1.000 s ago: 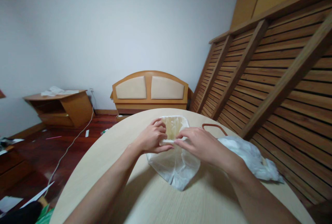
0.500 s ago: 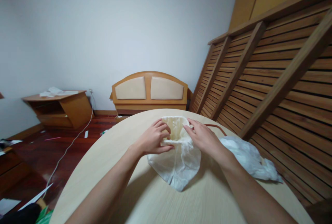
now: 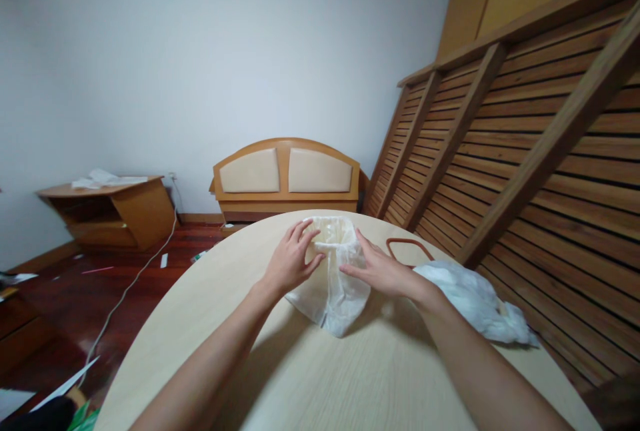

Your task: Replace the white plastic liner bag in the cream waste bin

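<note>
A thin white plastic bag (image 3: 330,291) stands on the round pale wooden table (image 3: 350,371), its mouth open at the far side. My left hand (image 3: 290,259) rests against the bag's left side near the rim, fingers stretched out. My right hand (image 3: 380,268) lies flat against the bag's right side, fingers extended. Both hands press on the bag from either side; neither one pinches it.
A second crumpled white bag (image 3: 475,301) lies on the table to the right, beside a brown loop handle (image 3: 407,248). Slatted wooden frames (image 3: 525,151) lean at the right. A headboard (image 3: 287,178), a low cabinet (image 3: 115,211) and a cable (image 3: 135,278) sit on the floor beyond.
Both hands let go of the pinched rim and now lie flat against the bag's sides. The bag has shifted slightly away from me.
</note>
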`<state>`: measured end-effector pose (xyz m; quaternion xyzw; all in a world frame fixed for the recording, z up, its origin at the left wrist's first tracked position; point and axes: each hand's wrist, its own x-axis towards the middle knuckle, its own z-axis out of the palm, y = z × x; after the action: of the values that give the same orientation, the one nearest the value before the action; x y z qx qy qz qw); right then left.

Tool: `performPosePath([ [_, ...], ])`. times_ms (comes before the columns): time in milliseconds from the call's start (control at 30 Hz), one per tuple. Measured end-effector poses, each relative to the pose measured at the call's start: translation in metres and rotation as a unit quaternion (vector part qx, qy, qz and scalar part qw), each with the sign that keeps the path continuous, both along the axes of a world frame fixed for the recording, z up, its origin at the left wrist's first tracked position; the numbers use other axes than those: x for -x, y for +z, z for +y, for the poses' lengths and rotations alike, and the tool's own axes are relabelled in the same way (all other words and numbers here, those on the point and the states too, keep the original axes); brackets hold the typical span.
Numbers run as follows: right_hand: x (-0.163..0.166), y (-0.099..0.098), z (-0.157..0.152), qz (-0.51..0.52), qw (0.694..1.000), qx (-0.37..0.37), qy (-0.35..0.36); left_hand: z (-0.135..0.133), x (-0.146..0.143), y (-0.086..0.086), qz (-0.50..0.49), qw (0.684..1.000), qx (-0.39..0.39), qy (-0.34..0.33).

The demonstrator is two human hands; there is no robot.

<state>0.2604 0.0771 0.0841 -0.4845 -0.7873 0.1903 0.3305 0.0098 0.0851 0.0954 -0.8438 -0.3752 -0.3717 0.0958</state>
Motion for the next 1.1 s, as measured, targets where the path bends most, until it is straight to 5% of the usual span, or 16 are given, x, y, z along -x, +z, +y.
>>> performPosePath([
  [167, -0.001, -0.010, 0.011, 0.019, 1.000, -0.015, 0.018, -0.002, -0.004, -0.018, -0.096, 0.995, 0.000, 0.033],
  [300, -0.006, -0.021, 0.008, 0.108, 0.994, -0.005, -0.010, -0.007, 0.000, -0.062, -0.183, 0.980, 0.058, 0.057],
  [467, -0.013, -0.061, -0.006, 0.173, 0.984, -0.045, 0.003, -0.012, 0.011, -0.105, -0.183, 0.964, 0.183, 0.057],
  [633, -0.018, -0.086, -0.004, 0.145, 0.988, -0.009, 0.043, -0.009, 0.012, -0.107, -0.156, 0.961, 0.220, 0.062],
  [900, -0.023, -0.085, -0.001, 0.120, 0.993, 0.000, -0.013, -0.003, 0.014, -0.112, -0.153, 0.969, 0.174, 0.090],
  [1100, -0.024, -0.089, 0.011, 0.112, 0.986, -0.029, -0.117, -0.001, 0.024, -0.095, -0.132, 0.936, 0.206, 0.251],
])
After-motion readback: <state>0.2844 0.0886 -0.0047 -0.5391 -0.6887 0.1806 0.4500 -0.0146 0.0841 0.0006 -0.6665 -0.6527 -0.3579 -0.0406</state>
